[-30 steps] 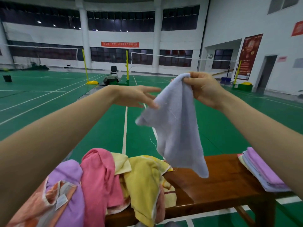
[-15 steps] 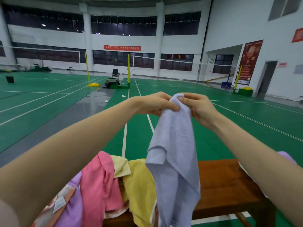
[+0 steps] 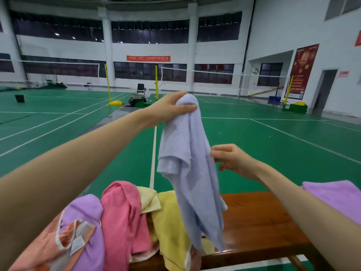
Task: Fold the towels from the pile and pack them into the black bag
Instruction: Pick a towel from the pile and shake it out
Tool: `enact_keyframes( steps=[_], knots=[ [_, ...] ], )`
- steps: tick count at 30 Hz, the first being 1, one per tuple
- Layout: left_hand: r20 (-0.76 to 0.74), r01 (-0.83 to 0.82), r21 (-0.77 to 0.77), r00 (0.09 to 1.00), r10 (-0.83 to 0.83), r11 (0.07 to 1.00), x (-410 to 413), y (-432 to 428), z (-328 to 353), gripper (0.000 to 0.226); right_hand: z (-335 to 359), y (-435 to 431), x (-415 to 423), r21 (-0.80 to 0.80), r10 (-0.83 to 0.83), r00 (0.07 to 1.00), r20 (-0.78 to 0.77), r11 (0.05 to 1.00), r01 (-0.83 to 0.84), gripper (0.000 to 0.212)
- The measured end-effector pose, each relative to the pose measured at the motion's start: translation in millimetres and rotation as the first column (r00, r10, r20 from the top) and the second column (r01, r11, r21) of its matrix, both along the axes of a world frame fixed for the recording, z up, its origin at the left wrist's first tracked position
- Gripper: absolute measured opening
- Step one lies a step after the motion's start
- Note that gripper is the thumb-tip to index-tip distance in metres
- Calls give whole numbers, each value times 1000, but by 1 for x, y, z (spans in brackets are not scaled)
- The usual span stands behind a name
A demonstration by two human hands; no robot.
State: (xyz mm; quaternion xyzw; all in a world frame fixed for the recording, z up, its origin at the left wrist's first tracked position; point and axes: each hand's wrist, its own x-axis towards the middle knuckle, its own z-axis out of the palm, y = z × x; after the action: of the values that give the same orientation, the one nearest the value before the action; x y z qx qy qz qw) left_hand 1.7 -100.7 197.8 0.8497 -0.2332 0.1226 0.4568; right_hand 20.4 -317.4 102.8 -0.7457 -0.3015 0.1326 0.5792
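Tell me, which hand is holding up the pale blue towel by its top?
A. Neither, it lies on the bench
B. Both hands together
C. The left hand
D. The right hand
C: the left hand grips the bunched top of the pale blue towel, while the right hand only meets its side edge lower down.

Both forearms are bare to the frame edge; left hand [image 3: 172, 109] and right hand [image 3: 232, 160] wear nothing

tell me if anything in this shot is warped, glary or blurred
Head view: the wide-angle lens bows the hall's walls and stretches both forearms; ceiling lights glare on the bench top; the left hand, the right hand and the lavender towel look sharp.
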Motion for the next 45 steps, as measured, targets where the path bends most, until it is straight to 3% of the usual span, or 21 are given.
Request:
enact_keyframes(
  steps=[3, 7, 12, 15, 18, 20, 23, 25, 28, 30, 32, 36, 41, 43, 45],
  knots=[
    [37, -42, -57, 998, 44, 997, 2, 11, 1, 15, -8, 3, 2, -104, -19, 991, 131, 994, 33, 6],
    [97, -82, -87, 991, 91, 993, 5, 18, 4, 5, -21, 14, 7, 68, -140, 987, 72, 988, 136, 14],
    [93, -134, 275, 989, 113, 952, 2, 49, 6, 24, -30, 8, 17, 54, -397, 846, 356, 913, 405, 28],
    [92, -144, 395, 989, 117, 907, -1, 73, 0, 29, -15, -16, 20, -20, -288, 901, 324, 950, 311, 33],
    [112, -164, 515, 986, 123, 841, -4, 84, -8, 47, 1, -37, 25, -205, -196, 954, 229, 948, 244, 60],
    [92, -149, 589, 989, 117, 794, -2, 89, -16, 46, 10, -45, 29, -356, -172, 964, 205, 904, 237, 50],
    [74, -168, 693, 984, 162, 701, -2, 102, -22, 37, 16, -57, 34, -590, -145, 963, 226, 766, 254, 17],
    [90, -203, 760, 974, 209, 618, -2, 113, -23, 29, 14, -64, 39, -666, -133, 960, 246, 696, 267, 13],
    [187, -299, 859, 939, 288, 416, -3, 121, -23, 16, 15, -68, 44, -702, -132, 946, 294, 642, 308, 14],
    [237, -335, 900, 912, 334, 279, -3, 120, -22, 20, 17, -71, 48, -717, -142, 943, 302, 618, 323, 12],
    [256, -350, 914, 890, 378, 204, -5, 123, -19, 27, 17, -76, 52, -734, -154, 942, 298, 594, 329, 16],
    [222, -377, 891, 847, 482, 251, -11, 135, -14, 37, 12, -88, 55, -638, -293, 930, 224, 677, 367, 19],
    [15, -333, 749, 873, 487, 573, -12, 137, -26, 38, -1, -92, 52, -532, -367, 912, 182, 744, 405, 27],
    [-47, -303, 702, 883, 466, 644, -9, 128, -31, 52, -2, -83, 49, -456, -388, 882, 269, 755, 471, 29],
    [-102, -285, 678, 876, 471, 677, -8, 107, -34, 46, 1, -67, 43, -337, -444, 851, 280, 785, 520, 27]
  ],
)
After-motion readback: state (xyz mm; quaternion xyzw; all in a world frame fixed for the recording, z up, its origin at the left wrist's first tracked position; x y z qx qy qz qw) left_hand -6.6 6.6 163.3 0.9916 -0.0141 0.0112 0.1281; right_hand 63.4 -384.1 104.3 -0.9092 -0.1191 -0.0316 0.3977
